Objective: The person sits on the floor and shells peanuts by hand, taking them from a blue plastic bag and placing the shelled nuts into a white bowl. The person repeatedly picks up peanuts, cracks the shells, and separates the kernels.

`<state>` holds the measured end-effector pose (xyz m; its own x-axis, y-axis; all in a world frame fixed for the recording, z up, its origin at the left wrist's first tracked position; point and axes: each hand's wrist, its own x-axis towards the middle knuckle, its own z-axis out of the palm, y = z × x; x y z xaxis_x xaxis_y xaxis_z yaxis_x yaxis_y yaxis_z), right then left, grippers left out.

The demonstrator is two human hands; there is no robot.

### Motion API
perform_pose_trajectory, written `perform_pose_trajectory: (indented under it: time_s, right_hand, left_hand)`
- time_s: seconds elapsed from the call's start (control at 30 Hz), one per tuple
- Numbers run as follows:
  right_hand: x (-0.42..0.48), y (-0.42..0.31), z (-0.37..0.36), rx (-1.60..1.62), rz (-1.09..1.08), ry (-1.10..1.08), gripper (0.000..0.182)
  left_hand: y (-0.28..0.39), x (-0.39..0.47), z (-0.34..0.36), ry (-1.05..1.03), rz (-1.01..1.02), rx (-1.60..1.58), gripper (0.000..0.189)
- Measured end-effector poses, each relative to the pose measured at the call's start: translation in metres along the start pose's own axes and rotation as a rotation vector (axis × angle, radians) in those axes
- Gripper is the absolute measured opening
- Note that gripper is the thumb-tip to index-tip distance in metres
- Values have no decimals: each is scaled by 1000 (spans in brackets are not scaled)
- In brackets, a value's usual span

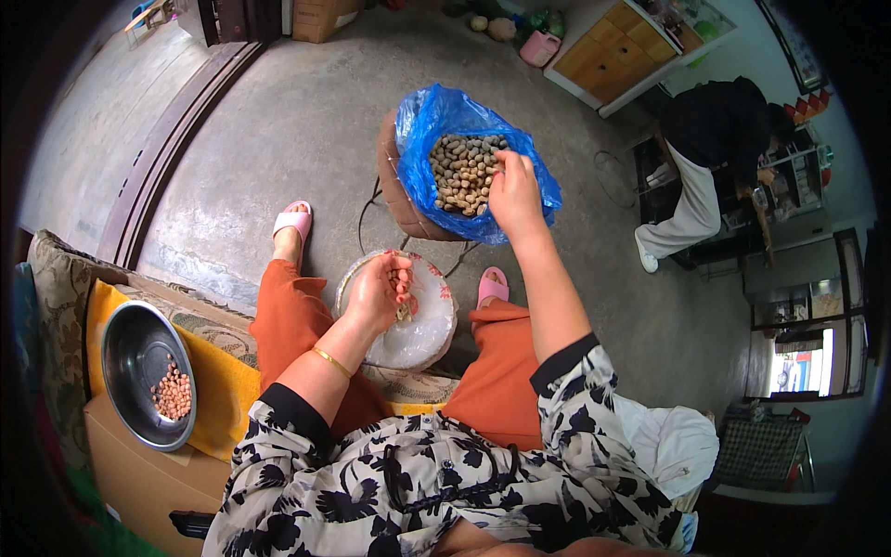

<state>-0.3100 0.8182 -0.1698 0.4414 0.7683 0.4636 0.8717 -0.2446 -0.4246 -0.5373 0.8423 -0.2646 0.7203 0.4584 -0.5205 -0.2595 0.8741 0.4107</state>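
Observation:
My left hand (379,292) is cupped above a round bin lined with a clear plastic bag (424,341). Several small brownish peanuts (398,278) lie in its palm and curled fingers; whether they are shelled is hard to see. Pale shell pieces (404,311) show just below it. At the right side of an open blue plastic bag (418,157), my right hand (515,191) has its fingertips at the unshelled peanuts (463,170). Its fingers hide whether it grips one. The bag stands on a brown cushioned stool (404,198).
To my left, a steel basin (125,348) with reddish peanut kernels (172,393) rests partly on a cardboard box (150,480) and a yellow cloth (216,369). Another person (710,139) bends over a dark table at the right. A pink jug (539,49) stands by the cabinet (605,52).

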Motion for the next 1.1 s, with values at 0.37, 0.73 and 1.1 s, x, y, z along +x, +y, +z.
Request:
perform_pose_trajectory:
  time_s: [0.37,0.73,1.1]
  right_hand:
    - [39,7,21,-428,293,-277,30]
    - [3,6,-5,462,293,-150,15]
    - [-109,-42,-18,1170,674,-613,10]
  left_hand:
    - [2,-4,-1,-65,-19,17,28]
    - [3,-4,1,-64,-58,37,20]
    - [-5,-5,0,-200,-117,231,20]
